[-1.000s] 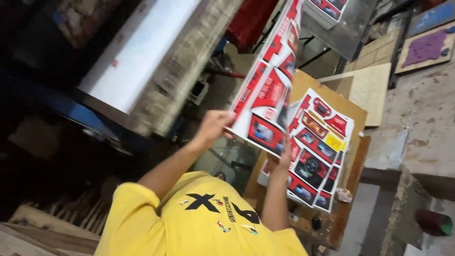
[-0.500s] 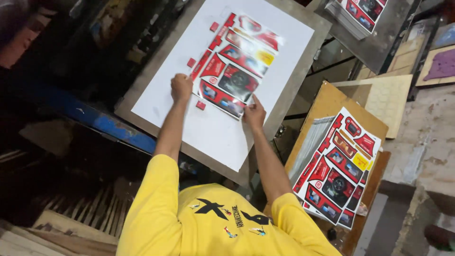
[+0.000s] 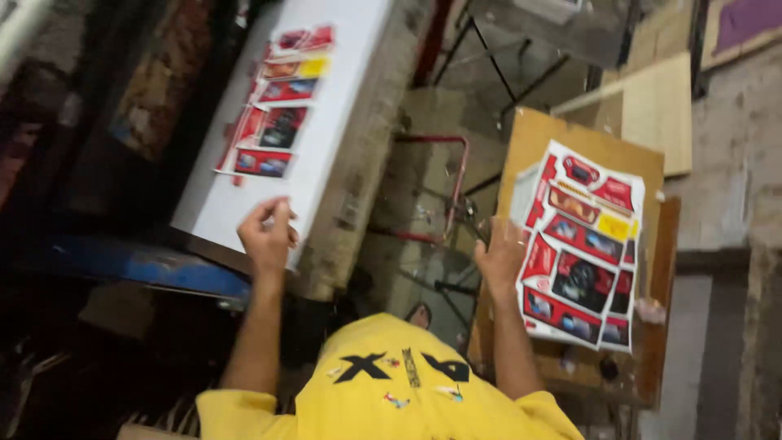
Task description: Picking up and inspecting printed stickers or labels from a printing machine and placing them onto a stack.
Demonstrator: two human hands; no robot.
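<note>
Yellow short-sleeved shirt (image 3: pixel 407 383), loose at the shoulders, sleeves ending above the elbows. Bold black crossing strokes printed across the upper back, like large angular letters, with a narrow dark vertical strip between them. Small multicoloured marks scattered beneath the black print. Bare forearms below the sleeves. No gloves, rings or watch visible on left hand (image 3: pixel 267 236) or right hand (image 3: pixel 501 259).

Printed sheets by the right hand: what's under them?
The stack of printed sheets lies on a brown board, which shows above and left of it. The right hand touches the stack's left edge. Whatever is beneath the board is covered.
</note>
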